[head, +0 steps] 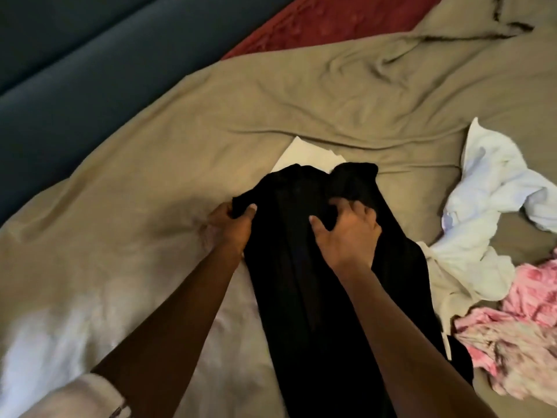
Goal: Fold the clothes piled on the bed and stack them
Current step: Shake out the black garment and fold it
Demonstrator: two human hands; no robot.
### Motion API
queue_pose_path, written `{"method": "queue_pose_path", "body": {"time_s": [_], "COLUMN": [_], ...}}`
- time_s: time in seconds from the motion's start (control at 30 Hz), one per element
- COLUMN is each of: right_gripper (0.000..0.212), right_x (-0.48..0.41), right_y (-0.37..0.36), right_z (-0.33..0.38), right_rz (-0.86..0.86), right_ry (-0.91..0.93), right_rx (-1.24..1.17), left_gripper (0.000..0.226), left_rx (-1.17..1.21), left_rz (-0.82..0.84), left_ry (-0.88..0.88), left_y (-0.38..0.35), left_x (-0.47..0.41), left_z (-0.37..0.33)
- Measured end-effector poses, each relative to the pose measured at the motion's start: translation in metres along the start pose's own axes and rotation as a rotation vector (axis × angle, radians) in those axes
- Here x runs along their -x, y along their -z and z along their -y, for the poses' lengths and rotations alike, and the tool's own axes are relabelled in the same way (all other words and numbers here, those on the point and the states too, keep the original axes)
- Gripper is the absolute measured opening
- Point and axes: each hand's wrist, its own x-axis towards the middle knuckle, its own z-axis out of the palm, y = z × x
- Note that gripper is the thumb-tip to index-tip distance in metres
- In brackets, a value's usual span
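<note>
Black garment [316, 267] lies lengthwise down the middle of the bed [180, 131] on the tan sheet, its far end partly over a flat white folded piece [304, 153]. Left hand [230, 227] pinches the garment's upper-left corner between thumb and curled fingers [250, 210]; right hand [346, 233] grips a bunch of the cloth near the top, fingers curled into it. Crumpled white garment [488, 200] and pink patterned garment [518, 321] lie loose on the bed just right of the black one.
</note>
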Motion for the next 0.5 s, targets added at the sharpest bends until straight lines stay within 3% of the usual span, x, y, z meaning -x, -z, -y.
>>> {"method": "queue_pose_path", "body": {"time_s": [0.07, 0.1, 0.17, 0.23, 0.27, 0.3, 0.33, 0.4, 0.47, 0.5], "right_gripper": [0.026, 0.019, 0.016, 0.021, 0.028, 0.036, 0.039, 0.033, 0.034, 0.042], "right_x": [-0.002, -0.001, 0.004, 0.01, 0.015, 0.018, 0.022, 0.029, 0.024, 0.013], "right_y": [-0.006, -0.006, -0.003, 0.004, 0.007, 0.01, 0.012, 0.012, 0.014, 0.011], "right_z": [0.0, -0.001, 0.0, -0.004, -0.004, -0.001, 0.004, 0.027, 0.055, 0.064], "right_rz": [-0.123, -0.227, -0.435, -0.59, -0.655, -0.709, -0.709, -0.482, -0.158, -0.044], "right_ry": [0.159, 0.12, -0.21, -0.503, -0.538, -0.452, -0.259, 0.135, 0.274, 0.248], "right_rx": [0.026, -0.088, -0.474, -0.591, -0.533, -0.461, -0.431, -0.54, -0.566, -0.447], "left_gripper": [0.065, 0.071, 0.056, 0.035, 0.031, 0.03, 0.029, 0.023, 0.017, 0.014], "left_rx": [0.153, 0.29, 0.555, 0.697, 0.71, 0.703, 0.686, 0.616, 0.543, 0.516], "left_rz": [0.013, -0.003, -0.029, -0.047, -0.06, -0.072, -0.075, -0.096, -0.107, -0.1], "left_ry": [0.082, 0.125, 0.207, 0.236, 0.22, 0.189, 0.157, 0.105, 0.078, 0.066], "left_y": [0.004, 0.006, 0.015, 0.031, 0.039, 0.046, 0.051, 0.058, 0.063, 0.065], "left_x": [-0.012, -0.02, -0.029, -0.014, -0.006, 0.0, 0.003, 0.007, 0.008, 0.009], "left_z": [0.015, 0.023, 0.034, 0.029, 0.03, 0.031, 0.037, 0.044, 0.048, 0.05]}}
